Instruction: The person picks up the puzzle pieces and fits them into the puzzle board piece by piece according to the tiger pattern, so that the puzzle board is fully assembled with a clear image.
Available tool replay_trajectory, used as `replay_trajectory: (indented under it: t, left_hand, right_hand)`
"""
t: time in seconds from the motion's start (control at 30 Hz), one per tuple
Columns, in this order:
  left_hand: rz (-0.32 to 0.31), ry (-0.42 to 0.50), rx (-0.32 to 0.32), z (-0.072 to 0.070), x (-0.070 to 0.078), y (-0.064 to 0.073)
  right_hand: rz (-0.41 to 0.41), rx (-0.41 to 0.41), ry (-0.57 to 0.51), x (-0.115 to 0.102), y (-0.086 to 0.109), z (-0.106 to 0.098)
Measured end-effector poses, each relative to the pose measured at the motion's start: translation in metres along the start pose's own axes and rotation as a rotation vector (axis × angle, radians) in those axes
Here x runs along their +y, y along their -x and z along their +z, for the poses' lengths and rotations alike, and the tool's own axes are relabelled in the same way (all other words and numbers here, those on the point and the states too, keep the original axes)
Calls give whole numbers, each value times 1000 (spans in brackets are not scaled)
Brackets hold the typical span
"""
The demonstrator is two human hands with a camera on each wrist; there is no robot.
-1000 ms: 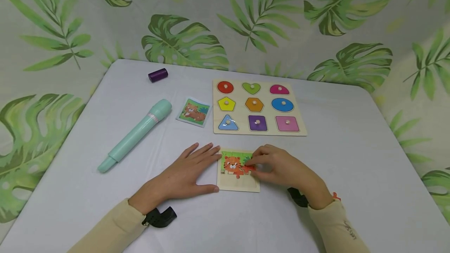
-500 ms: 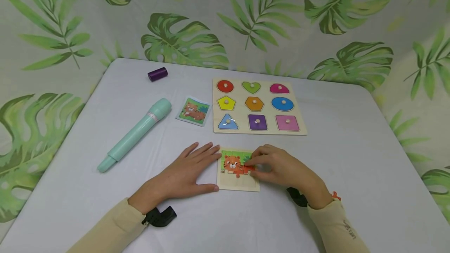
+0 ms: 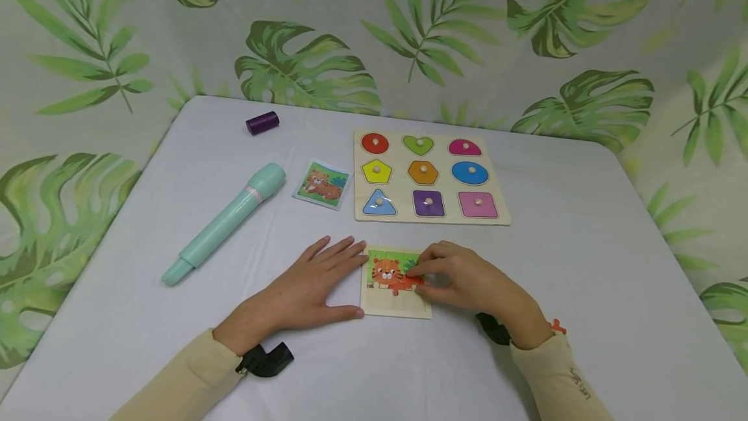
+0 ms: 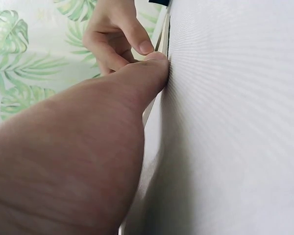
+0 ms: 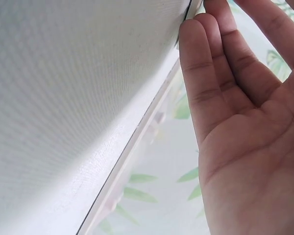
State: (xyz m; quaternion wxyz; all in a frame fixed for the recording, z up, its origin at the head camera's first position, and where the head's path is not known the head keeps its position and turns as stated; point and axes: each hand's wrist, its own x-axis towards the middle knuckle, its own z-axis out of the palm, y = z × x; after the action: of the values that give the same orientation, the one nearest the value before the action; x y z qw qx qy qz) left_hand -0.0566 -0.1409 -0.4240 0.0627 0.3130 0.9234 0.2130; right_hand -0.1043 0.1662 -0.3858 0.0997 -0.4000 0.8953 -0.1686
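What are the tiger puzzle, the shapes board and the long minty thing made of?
The tiger puzzle looks like matte wood: its bare part is pale tan. The shapes board seems wooden too, pale and flat; its blue triangle glints, so that surface may be glossy. The long minty thing is probably plastic: smooth and mostly one color, but I can't be sure.

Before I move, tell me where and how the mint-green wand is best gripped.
Probably round the middle of the mint-green wand, from above, with the left hand, on whose side it lies. It is long and straight there, slimmer than at its far end, and lies slantwise on the table, so the fingers should cross that slant.
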Motion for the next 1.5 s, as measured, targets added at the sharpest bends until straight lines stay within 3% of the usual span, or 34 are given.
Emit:
replay_trajectory:
  t: [0.8,1.07,1.2,1.5]
  left_hand:
    - [7,-5,12,0,0,1]
    - [5,-7,-4,1,-1,0]
    - [3,4,-4,1,-2,0]
    - [-6,12,-14,1,-1,-1]
  right_hand:
    - [-19,29,-29,4,0,4]
    - [-29,16,-83,10,4,-2]
    - [-16,46,-110,13,9,-9]
    - [10,89,-81,17,23,-18]
